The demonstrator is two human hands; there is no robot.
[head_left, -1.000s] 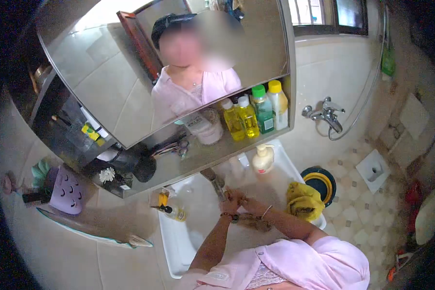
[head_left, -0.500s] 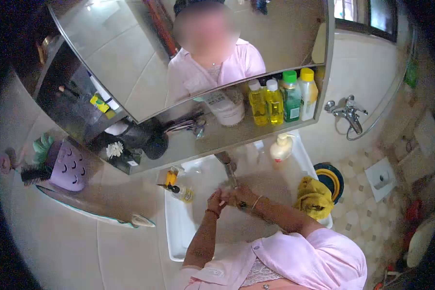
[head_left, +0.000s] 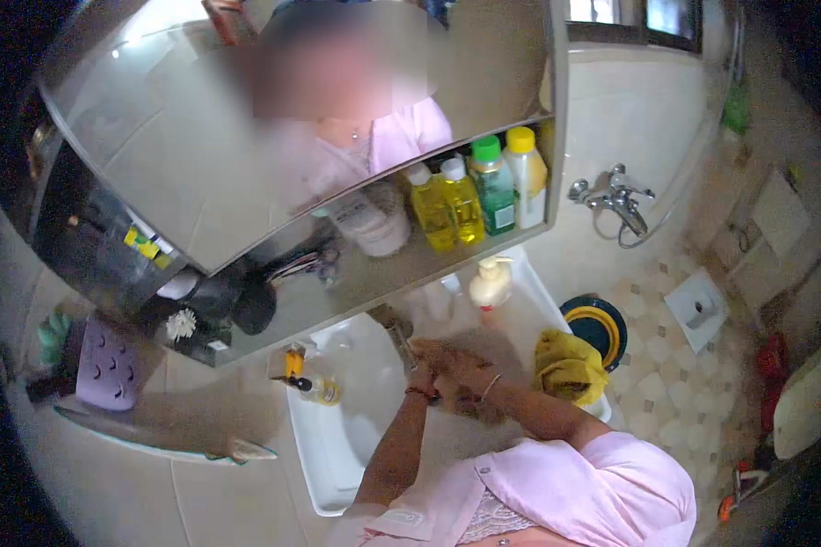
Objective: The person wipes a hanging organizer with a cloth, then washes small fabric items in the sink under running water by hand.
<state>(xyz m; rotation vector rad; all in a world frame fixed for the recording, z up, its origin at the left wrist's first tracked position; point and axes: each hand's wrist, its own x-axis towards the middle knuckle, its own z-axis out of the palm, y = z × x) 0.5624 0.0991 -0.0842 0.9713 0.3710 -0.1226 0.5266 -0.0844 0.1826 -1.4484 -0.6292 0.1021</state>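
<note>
Both hands meet over the white sink (head_left: pixel 303 460), right by the metal faucet (head_left: pixel 397 328). My left hand (head_left: pixel 422 374) presses against my right hand, its fingers hidden or blurred. My right hand (head_left: pixel 463 366) lies across it with fingers stretched toward the faucet. I see no object held in either hand. A red band circles the left wrist and a bracelet the right one. A cream pump bottle (head_left: pixel 491 284) stands on the sink's back rim. On the right rim lies a yellow cloth (head_left: pixel 570 366). A clear bottle with a black top (head_left: pixel 323 390) stands at the left.
Above the sink hangs a mirror cabinet (head_left: pixel 410 292) whose shelf holds several bottles, including a green-capped bottle (head_left: pixel 493 191). A purple holder (head_left: pixel 107 366) is on the left wall. A dark basin (head_left: pixel 602 328) sits on the floor at right, below a wall tap (head_left: pixel 618 202).
The camera view has shifted, so the cabinet and sink appear further left. My hands have moved closer together, the right now overlapping the left.
</note>
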